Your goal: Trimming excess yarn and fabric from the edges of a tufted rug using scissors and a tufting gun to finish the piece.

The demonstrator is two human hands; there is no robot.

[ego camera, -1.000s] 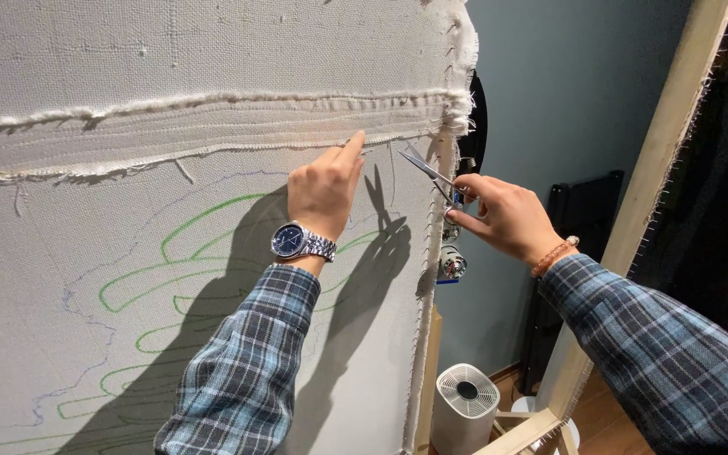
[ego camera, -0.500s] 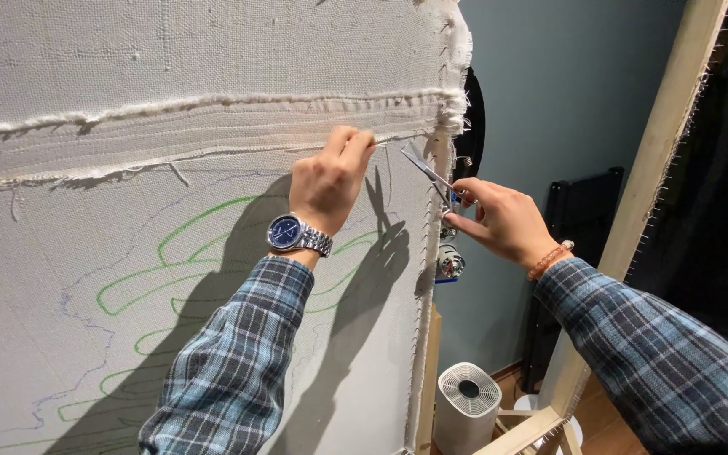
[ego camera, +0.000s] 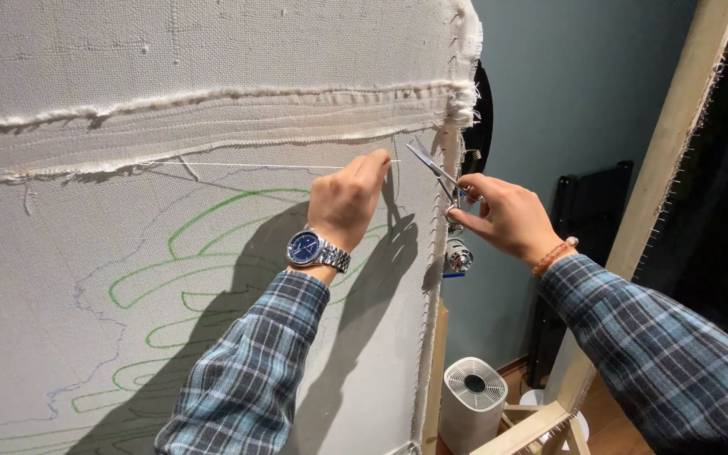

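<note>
1. Head view, the count: 1 stretched cloth [ego camera: 212, 337], 1 loose thread [ego camera: 238, 165], 1 pair of scissors [ego camera: 433, 168], 2 hands, 1 wristwatch [ego camera: 318, 250], 1 bead bracelet [ego camera: 554, 254], and 1 round white fan [ego camera: 472, 403] on the floor by the frame.
2. The cloth is pale and coarse, hung upright on a wooden frame, with green lines drawn across it and a frayed folded band running across near the top.
3. The thread runs nearly level just under that band, its long axis left to right. Its right end meets the fingertips of the left hand [ego camera: 345, 202]; its left end trails off toward the left part of the cloth.
4. The left hand is pressed together, fingertips pinching the thread against the cloth at the upper right, the back of the hand turned to the camera. The wristwatch sits on that wrist, above a blue plaid sleeve.
5. The right hand [ego camera: 503, 217] is closed on the scissors' handles, just off the right edge of the cloth. The bracelet sits on that wrist.
6. The scissors point up and to the left, long axis slanted, tips toward the cloth. The blades look nearly together; I cannot tell whether they are quite closed.
7. The scissor tips lie just right of the left hand's fingertips, near the thread's pinched end; whether they touch the thread I cannot tell.
</note>
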